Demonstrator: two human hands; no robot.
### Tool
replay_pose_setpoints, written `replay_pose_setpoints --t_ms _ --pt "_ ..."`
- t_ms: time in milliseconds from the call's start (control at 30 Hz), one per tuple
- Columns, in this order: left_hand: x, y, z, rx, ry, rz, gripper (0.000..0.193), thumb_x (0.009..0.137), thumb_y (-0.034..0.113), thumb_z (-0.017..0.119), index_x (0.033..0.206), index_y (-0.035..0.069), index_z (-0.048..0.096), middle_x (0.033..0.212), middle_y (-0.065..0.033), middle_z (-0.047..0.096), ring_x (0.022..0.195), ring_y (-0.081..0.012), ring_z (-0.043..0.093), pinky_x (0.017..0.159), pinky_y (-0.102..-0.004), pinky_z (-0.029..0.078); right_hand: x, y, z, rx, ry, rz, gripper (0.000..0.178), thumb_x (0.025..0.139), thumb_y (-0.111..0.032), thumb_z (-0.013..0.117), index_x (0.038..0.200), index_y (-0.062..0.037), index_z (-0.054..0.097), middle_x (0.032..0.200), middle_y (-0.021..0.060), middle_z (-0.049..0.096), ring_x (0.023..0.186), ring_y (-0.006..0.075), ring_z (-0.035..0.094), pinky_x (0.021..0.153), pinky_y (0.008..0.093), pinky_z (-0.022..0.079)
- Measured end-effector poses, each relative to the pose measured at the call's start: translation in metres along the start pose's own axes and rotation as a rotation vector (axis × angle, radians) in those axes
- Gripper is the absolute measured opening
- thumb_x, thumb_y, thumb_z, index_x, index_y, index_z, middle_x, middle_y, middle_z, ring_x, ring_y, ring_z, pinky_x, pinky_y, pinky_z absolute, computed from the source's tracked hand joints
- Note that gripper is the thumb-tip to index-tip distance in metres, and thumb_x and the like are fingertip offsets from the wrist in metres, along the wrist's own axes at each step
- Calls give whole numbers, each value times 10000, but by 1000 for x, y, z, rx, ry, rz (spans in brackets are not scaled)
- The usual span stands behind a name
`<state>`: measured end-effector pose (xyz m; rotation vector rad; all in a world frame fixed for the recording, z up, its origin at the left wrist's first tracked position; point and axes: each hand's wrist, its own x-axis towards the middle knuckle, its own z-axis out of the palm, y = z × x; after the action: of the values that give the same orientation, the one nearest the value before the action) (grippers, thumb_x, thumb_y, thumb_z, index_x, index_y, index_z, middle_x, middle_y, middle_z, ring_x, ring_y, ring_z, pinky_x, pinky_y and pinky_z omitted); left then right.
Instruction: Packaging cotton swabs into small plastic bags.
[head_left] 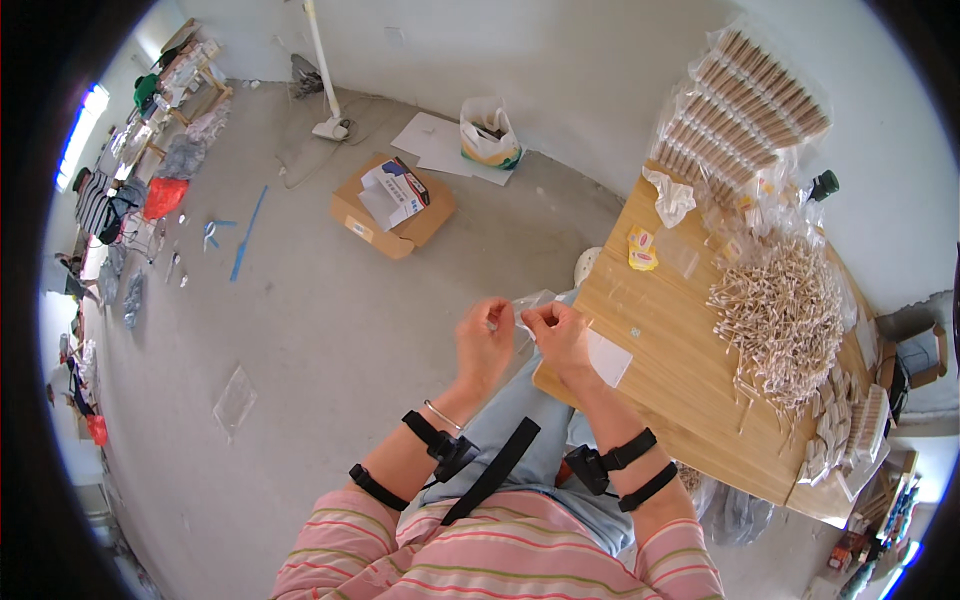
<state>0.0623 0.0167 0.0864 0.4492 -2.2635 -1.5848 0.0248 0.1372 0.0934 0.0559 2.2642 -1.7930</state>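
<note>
A small clear plastic bag point(536, 299) is between my hands, in front of my lap at the table's left edge. My left hand point(484, 348) has its fingers curled in and appears to pinch one side of the film. With thumb and forefinger together, my right hand point(563, 338) grips the other side. What else the fingers may hold is too small to make out. Beside my right wrist, a white card point(609, 358) lies on the wooden table point(690, 425). A big heap of loose cotton swabs point(780, 310) covers the table's right part.
Bundled swabs in clear wrap point(745, 110) stand at the table's far end. Nearer lie yellow cards point(642, 248), crumpled white plastic point(670, 197) and more swab packs point(850, 425). On the floor are a cardboard box point(395, 205) and a carrier bag point(490, 133). People sit far left.
</note>
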Motion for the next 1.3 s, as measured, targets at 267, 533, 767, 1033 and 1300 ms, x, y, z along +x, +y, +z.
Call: replay_pose_setpoints --t_ms 267,533,767,1033,1300 --pt "-5 -2 0 221 -2 347 77 865 17 617 941 17 602 881 -129 612 738 -291 628 641 -348 522 2 -5 4 -127 304 -262 116 793 -80 693 780 5 615 710 122 659 621 215 648 581 334 514" --pt "-2 -14 5 133 30 307 184 857 39 639 1013 23 541 949 -142 572 777 -277 613 651 -353 514 -2 9 3 -295 218 -422 84 765 -34 667 755 -35 583 757 126 640 653 290 639 577 377 510" --pt "4 -4 10 -141 67 -151 170 893 78 641 982 -2 520 916 -85 566 822 -147 609 722 -308 564 22 4 -2 -372 155 -528 47 782 -55 646 773 -79 607 772 90 643 722 302 623 621 395 502" --pt "-1 -39 13 -947 -60 -803 223 921 133 622 1059 -8 517 952 -81 606 852 -156 624 772 -282 542 54 32 -15 -477 0 -519 12 779 -117 658 767 -118 653 807 23 676 845 265 605 730 398 497" --pt "-6 -39 40 -763 23 -828 284 920 138 627 1141 3 511 960 -61 612 859 -144 610 758 -266 521 55 45 -33 -441 -93 -512 42 741 -119 686 782 -111 687 850 82 659 922 282 600 808 389 491"
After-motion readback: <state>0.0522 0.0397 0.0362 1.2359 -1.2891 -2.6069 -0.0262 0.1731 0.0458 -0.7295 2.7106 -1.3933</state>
